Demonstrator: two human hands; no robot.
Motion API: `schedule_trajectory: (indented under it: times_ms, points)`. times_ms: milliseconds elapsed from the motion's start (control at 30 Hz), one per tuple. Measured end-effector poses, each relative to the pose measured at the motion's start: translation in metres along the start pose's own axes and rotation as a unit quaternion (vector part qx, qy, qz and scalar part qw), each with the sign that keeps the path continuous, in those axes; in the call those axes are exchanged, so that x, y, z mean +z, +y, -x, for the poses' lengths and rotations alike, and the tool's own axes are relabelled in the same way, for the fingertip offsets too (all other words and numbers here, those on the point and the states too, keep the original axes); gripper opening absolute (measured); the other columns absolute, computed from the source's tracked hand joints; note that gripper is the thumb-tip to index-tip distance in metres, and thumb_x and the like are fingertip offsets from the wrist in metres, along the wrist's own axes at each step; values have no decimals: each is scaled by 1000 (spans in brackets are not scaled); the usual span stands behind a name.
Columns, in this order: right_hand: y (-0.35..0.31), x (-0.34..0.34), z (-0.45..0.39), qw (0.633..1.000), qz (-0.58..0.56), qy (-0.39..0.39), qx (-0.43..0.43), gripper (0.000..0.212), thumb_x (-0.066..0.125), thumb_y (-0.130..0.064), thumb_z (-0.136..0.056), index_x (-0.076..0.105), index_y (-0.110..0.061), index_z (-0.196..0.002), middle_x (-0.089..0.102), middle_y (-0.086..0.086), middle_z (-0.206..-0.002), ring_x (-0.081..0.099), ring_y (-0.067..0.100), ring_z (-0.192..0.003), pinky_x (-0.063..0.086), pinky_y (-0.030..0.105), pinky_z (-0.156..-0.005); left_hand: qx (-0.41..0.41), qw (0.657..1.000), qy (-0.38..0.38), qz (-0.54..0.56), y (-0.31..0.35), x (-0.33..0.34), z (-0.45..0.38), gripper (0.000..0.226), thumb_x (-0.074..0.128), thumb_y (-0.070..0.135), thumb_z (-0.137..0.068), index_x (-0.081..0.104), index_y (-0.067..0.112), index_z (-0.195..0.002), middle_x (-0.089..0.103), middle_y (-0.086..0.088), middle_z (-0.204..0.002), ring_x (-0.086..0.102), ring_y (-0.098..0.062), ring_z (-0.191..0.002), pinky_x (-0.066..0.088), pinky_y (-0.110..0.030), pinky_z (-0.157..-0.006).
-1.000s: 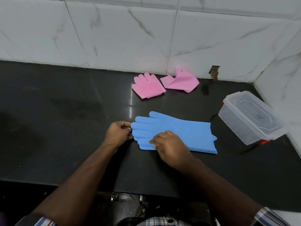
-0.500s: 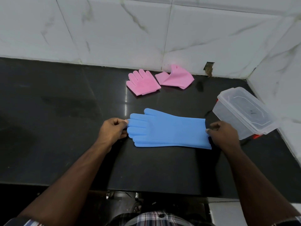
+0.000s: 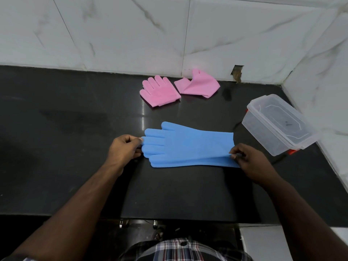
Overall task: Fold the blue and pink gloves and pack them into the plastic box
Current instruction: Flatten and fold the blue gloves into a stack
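Head view cuts my forearms off at the lower edge, and my curled fingers hide just how much of the glove tips my left hand (image 3: 125,147) has caught. At the right of the frame the plastic box (image 3: 276,125) stands on the black counter (image 3: 66,166) with its clear lid on; through the plastic I can make out nothing inside it. Mid-frame the blue gloves (image 3: 188,146) lie stacked flat, fingers pointing left. My left hand pinches their fingertips; my right hand (image 3: 250,161) pinches the near corner of the upper cuff, raised slightly off the layer beneath. Toward the upper middle, by the marble wall (image 3: 131,34), lie the pink gloves (image 3: 160,93), already folded, well apart from both hands.
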State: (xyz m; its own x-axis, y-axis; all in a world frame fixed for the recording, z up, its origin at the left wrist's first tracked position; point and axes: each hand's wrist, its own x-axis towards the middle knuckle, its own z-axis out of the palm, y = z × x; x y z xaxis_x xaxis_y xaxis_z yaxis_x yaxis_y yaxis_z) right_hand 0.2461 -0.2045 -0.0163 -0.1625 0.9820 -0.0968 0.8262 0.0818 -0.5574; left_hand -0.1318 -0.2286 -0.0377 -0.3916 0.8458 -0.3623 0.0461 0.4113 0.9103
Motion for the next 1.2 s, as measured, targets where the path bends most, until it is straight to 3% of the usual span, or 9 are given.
schedule_trajectory:
  times_ms: [200, 367, 500, 633, 767, 933, 1000, 1067, 1200]
  points:
    - [5, -5, 5, 999, -32, 9, -10, 10, 60, -12, -95, 61, -22, -96, 64, -4, -102, 62, 13, -89, 54, 35, -81, -14, 1000, -5, -8, 0, -1, -2, 23, 67, 24, -82, 66, 1, -86, 77, -8, -84, 75, -28, -85, 62, -48, -84]
    - [10, -11, 9, 999, -29, -11, -21, 21, 74, -6, -84, 70, -24, -93, 67, -3, -109, 61, 14, -106, 48, 33, -99, -13, 999, -6, -36, -1, -1, -4, 18, 67, 25, -82, 70, 7, -85, 77, -4, -79, 76, -24, -82, 62, -48, -82]
    - [6, -12, 8, 997, 46, -47, -47, 30, 80, -22, -81, 72, -27, -109, 61, -12, -118, 54, 10, -113, 50, 32, -93, 5, 999, -16, -29, -1, -2, -4, 10, 68, 23, -82, 72, 15, -86, 77, -7, -87, 75, -32, -87, 62, -51, -82]
    - [-1, -5, 4, 990, 102, -81, -50, 23, 76, -31, -84, 76, -26, -106, 66, -9, -117, 53, 9, -114, 39, 25, -94, 14, 999, -12, -50, -1, -1, -1, 6, 68, 20, -82, 72, 16, -79, 77, -5, -83, 74, -33, -85, 62, -51, -80]
    - [-12, -4, 2, 997, 69, -27, -9, 19, 71, -32, -88, 76, -21, -104, 71, -5, -109, 61, 11, -101, 47, 29, -91, 2, 998, 2, -58, 2, 0, 0, 8, 66, 15, -86, 72, 12, -82, 77, -4, -83, 75, -29, -84, 62, -48, -81]
    - [-27, 6, -7, 998, 41, 49, 19, 28, 68, -29, -91, 70, -19, -118, 67, 1, -122, 61, 15, -109, 48, 36, -100, 44, 992, 45, -112, 13, 0, 6, 10, 67, 24, -88, 71, 19, -96, 74, 3, -89, 72, -23, -87, 60, -43, -84]
    - [-33, 13, -13, 997, 44, 60, 15, 31, 67, -30, -92, 68, -21, -121, 65, 0, -126, 60, 16, -114, 45, 35, -103, 176, 951, 81, -240, 18, 6, 9, 23, 67, 30, -86, 69, 22, -107, 70, 5, -101, 66, -20, -97, 53, -39, -90]
    - [-43, 21, -19, 997, 49, 55, -5, 36, 65, -30, -92, 63, -20, -127, 61, 0, -134, 55, 17, -122, 39, 32, -106, 289, 889, 54, -352, 27, 22, 17, 35, 63, 38, -86, 65, 29, -120, 64, 7, -120, 56, -21, -115, 44, -40, -98]
    - [-67, 40, -32, 991, 102, -45, -72, 57, 60, -32, -95, 42, -19, -147, 39, -2, -155, 34, 16, -143, 22, 31, -117, 281, 776, -143, -546, 48, 61, 24, 78, 64, 57, -85, 27, 41, -153, 20, 17, -163, 12, -19, -152, 15, -50, -115]
